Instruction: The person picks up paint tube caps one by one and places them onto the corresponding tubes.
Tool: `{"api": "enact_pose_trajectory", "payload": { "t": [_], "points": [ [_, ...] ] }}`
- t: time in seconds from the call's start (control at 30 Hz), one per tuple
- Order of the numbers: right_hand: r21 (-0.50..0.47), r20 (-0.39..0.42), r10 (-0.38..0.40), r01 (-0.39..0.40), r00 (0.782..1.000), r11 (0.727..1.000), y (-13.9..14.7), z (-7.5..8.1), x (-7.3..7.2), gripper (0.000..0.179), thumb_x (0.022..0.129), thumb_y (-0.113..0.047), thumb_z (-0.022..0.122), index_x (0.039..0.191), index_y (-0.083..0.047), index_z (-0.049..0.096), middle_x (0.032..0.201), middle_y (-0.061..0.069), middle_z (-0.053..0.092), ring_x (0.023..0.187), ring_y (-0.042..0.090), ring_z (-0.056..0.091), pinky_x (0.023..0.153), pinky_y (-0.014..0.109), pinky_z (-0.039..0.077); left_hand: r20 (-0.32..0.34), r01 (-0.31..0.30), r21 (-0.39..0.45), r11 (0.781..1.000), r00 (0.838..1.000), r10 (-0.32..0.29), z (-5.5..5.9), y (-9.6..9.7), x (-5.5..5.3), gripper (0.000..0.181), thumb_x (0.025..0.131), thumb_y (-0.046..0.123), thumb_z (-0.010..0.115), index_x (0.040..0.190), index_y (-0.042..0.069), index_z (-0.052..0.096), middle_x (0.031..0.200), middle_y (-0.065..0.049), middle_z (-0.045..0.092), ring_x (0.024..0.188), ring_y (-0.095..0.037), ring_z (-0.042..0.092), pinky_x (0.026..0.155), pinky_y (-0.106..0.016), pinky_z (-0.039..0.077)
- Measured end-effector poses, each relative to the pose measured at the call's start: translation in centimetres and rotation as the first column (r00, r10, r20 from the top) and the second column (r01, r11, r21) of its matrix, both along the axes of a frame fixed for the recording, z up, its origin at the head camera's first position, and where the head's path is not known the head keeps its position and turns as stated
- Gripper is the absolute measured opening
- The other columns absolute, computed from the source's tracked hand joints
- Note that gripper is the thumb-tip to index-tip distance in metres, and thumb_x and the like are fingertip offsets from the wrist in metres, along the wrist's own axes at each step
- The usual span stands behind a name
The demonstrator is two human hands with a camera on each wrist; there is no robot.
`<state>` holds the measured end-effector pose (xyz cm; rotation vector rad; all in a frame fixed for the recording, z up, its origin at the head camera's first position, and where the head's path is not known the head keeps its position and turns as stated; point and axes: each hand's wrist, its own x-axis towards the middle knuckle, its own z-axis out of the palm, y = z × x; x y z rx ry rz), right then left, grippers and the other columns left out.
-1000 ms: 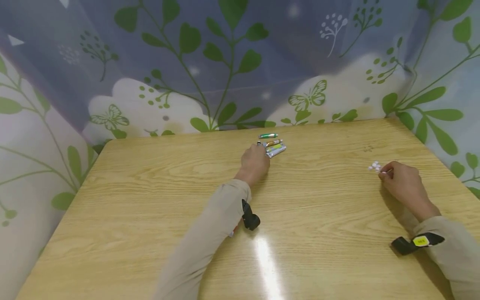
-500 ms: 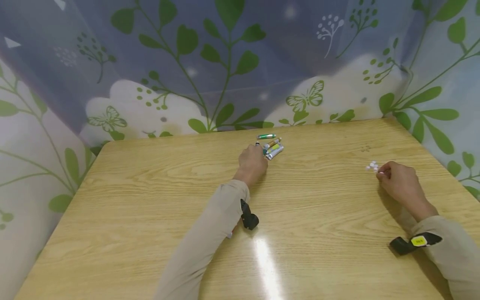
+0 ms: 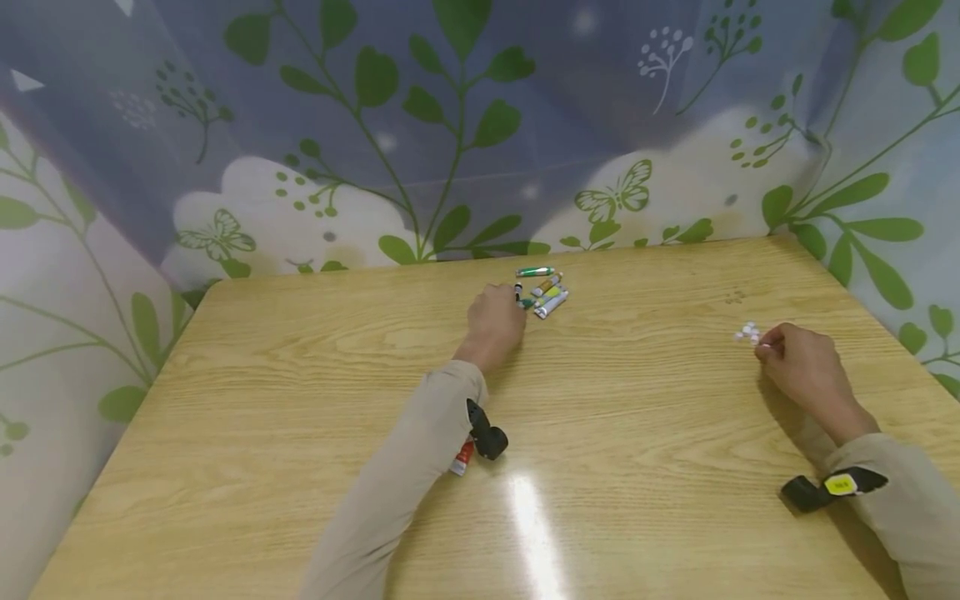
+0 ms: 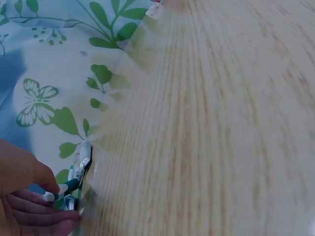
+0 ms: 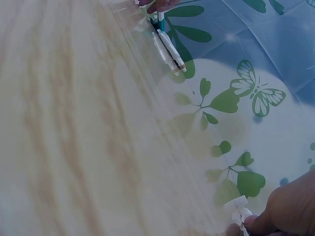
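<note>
In the head view my left hand (image 3: 497,327) is at the left edge of a small cluster of tubes. The left wrist view shows its thumb and fingers around a dark green tube (image 4: 69,187) with a white end, which they pinch. Beside it lie a silvery-white tube (image 3: 552,305), a gold-brown one (image 3: 547,284) and, slightly behind, a bright green one (image 3: 535,272). Far to the right, my right hand (image 3: 808,371) pinches a small white piece (image 5: 250,221) at the edge of a little pile of white pieces (image 3: 747,332).
A red and white tube (image 3: 462,458) lies partly under the left forearm. The wooden table (image 3: 637,400) backs onto a leaf-printed curtain (image 3: 465,142). Black wrist cameras are strapped to both sleeves.
My left hand has drawn slightly left, showing more of the dark green tube. The tubes beside it have turned a little. More of the red tube shows. The right hand stays put.
</note>
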<state>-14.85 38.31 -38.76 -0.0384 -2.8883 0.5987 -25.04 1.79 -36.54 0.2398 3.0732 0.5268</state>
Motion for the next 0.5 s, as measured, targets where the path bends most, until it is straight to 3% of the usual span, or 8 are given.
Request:
{"api": "enact_pose_trajectory", "payload": {
  "t": [0.17, 0.33, 0.5],
  "points": [
    [-0.007, -0.005, 0.001, -0.001, 1.000, 1.000, -0.1, 0.0, 0.0, 0.014, 0.091, -0.005, 0.058, 0.091, 0.009, 0.059, 0.078, 0.022, 0.062, 0.067, 0.033, 0.056, 0.053, 0.033, 0.039, -0.061, 0.049, 0.207, 0.977, 0.997, -0.037, -0.1, -1.1, 0.1, 0.012, 0.093, 0.007, 0.056, 0.096, -0.003, 0.063, 0.084, -0.013, 0.065, 0.067, -0.019, 0.059, 0.052, -0.027, 0.046],
    [-0.003, -0.017, 0.000, -0.001, 1.000, 1.000, -0.3, 0.1, 0.1, 0.013, 0.091, -0.005, 0.057, 0.091, 0.009, 0.059, 0.080, 0.024, 0.062, 0.069, 0.036, 0.057, 0.055, 0.035, 0.041, -0.116, 0.117, 0.378, 0.918, 0.990, -0.078, -0.2, -2.0, 0.2, 0.012, 0.091, 0.003, 0.059, 0.098, -0.005, 0.064, 0.091, -0.015, 0.068, 0.074, -0.018, 0.062, 0.062, -0.025, 0.050],
    [0.002, -0.021, -0.011, 0.011, 1.000, 1.000, -0.4, 0.3, 0.2, 0.014, 0.091, -0.005, 0.056, 0.091, 0.008, 0.059, 0.081, 0.026, 0.062, 0.070, 0.039, 0.058, 0.057, 0.045, 0.044, -0.114, 0.161, 0.513, 0.843, 0.986, -0.119, -0.4, -2.7, 0.3, 0.017, 0.092, 0.004, 0.060, 0.106, -0.006, 0.064, 0.098, -0.018, 0.070, 0.092, -0.024, 0.068, 0.078, -0.030, 0.054]
  ]
}}
